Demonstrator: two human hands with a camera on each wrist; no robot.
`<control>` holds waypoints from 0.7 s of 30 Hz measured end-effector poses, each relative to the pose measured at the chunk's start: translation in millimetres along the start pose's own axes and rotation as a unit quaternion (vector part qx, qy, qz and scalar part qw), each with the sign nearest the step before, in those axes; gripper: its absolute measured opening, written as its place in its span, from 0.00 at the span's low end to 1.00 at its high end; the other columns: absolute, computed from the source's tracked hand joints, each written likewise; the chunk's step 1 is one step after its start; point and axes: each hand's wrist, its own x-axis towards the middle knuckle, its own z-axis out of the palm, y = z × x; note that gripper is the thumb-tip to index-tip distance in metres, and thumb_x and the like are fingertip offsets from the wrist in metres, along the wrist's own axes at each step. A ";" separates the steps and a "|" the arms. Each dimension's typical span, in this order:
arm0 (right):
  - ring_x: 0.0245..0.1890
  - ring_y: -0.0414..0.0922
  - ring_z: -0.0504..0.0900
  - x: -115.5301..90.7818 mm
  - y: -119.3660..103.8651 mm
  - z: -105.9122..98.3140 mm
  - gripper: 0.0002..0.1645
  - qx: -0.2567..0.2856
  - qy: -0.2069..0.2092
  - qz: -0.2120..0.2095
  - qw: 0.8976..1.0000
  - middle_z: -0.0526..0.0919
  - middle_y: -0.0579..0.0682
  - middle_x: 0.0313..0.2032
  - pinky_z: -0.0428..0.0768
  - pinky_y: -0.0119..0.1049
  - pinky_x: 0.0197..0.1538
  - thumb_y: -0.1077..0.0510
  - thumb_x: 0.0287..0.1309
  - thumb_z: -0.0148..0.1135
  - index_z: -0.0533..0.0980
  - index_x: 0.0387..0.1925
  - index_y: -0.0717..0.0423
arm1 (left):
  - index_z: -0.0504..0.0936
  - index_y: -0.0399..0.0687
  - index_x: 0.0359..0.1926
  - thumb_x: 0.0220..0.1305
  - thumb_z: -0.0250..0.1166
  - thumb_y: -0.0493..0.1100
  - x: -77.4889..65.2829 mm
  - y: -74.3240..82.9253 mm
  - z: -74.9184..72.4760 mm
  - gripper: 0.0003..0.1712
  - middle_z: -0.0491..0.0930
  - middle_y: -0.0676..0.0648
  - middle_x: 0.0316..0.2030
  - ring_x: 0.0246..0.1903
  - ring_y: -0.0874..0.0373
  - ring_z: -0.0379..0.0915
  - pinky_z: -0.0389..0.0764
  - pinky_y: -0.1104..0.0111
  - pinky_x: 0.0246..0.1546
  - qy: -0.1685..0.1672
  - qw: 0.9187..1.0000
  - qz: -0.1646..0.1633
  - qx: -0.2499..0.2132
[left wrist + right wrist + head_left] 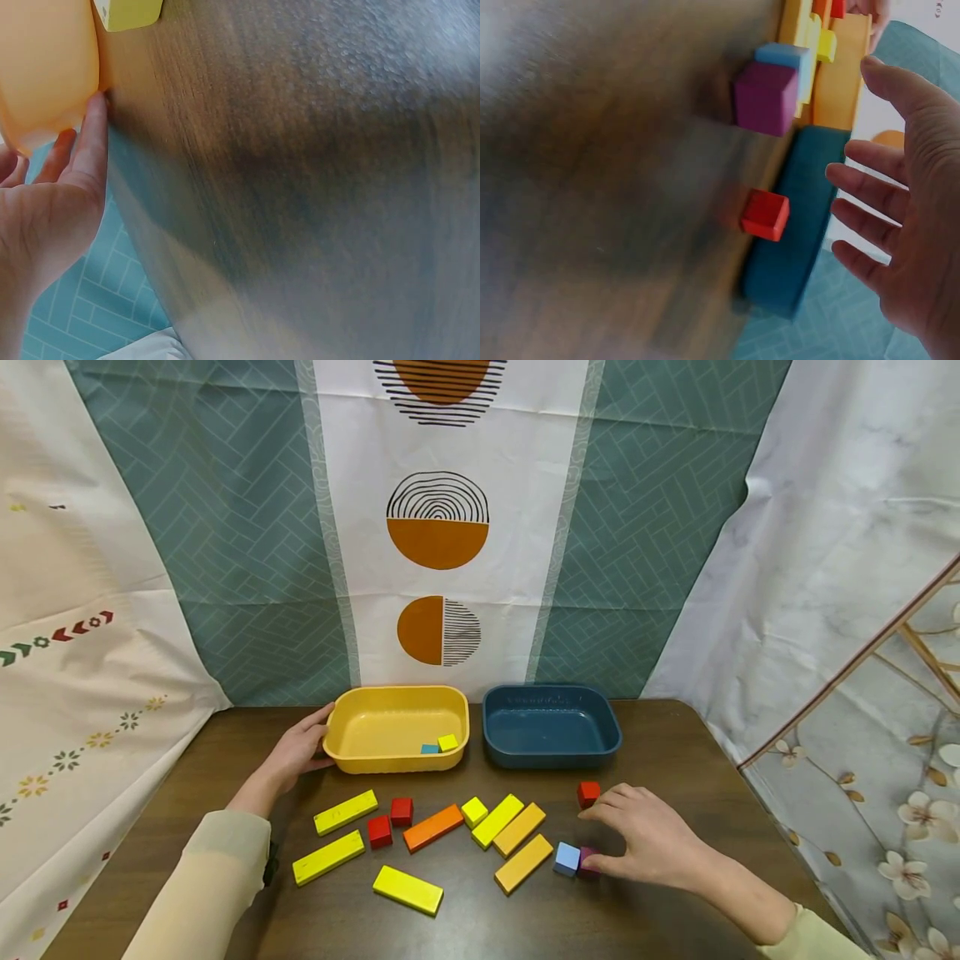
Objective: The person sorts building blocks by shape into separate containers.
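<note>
My left hand (296, 750) rests against the left end of a yellow plastic bin (397, 765). In the left wrist view its fingers lie mostly straight along the bin's wall. Inside the bin are a small yellow cube (447, 742) and a blue block (430, 748). Over the right part of the table my right hand (651, 837) hovers with fingers spread and nothing held. Its thumb overlaps a purple cube (766, 99), which the right wrist view shows apart from the hand. Beside that cube sits a light blue cube (567, 859); a red cube (588, 793) lies near the fingertips.
A dark blue bin (551, 760) stands right of the yellow one. Across the table lie several yellow bars (408, 890), an orange bar (433, 828), light orange bars (523, 864), two red cubes (380, 832) and a yellow cube (474, 812). Curtains hang behind and beside.
</note>
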 end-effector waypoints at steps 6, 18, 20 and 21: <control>0.48 0.39 0.76 -8.7 -1.2 11.8 0.31 0.004 -0.017 0.010 1.000 0.83 0.34 0.44 0.78 0.47 0.53 0.31 0.47 0.76 0.85 0.48 0.43 | 0.45 0.58 0.83 0.81 0.41 0.43 0.9 -0.7 -0.6 0.34 0.45 0.37 0.80 0.66 0.35 0.64 0.77 0.48 0.58 -0.001 1.000 0.000 -0.004; 0.46 0.38 0.76 -19.4 -0.3 26.4 0.26 0.000 -0.014 0.013 1.000 0.80 0.32 0.40 0.78 0.46 0.53 0.32 0.45 0.77 0.83 0.42 0.39 | 0.44 0.59 0.83 0.82 0.40 0.45 0.7 -0.2 0.1 0.34 0.44 0.37 0.80 0.67 0.35 0.63 0.75 0.46 0.60 -0.001 1.000 -0.004 -0.002; 0.46 0.38 0.76 -20.3 -0.4 26.6 0.25 0.000 -0.016 0.018 1.000 0.80 0.31 0.40 0.79 0.46 0.52 0.31 0.45 0.77 0.83 0.41 0.39 | 0.44 0.59 0.83 0.82 0.40 0.45 0.6 -0.2 0.2 0.34 0.44 0.37 0.80 0.67 0.35 0.63 0.76 0.47 0.60 -0.001 1.000 -0.005 -0.002; 0.46 0.38 0.76 -20.8 -0.5 26.6 0.25 0.001 -0.018 0.021 1.000 0.80 0.31 0.40 0.79 0.46 0.52 0.31 0.46 0.77 0.83 0.40 0.39 | 0.45 0.59 0.83 0.82 0.40 0.45 0.8 -0.3 0.2 0.34 0.44 0.38 0.80 0.67 0.36 0.64 0.76 0.47 0.60 0.000 1.000 -0.005 -0.003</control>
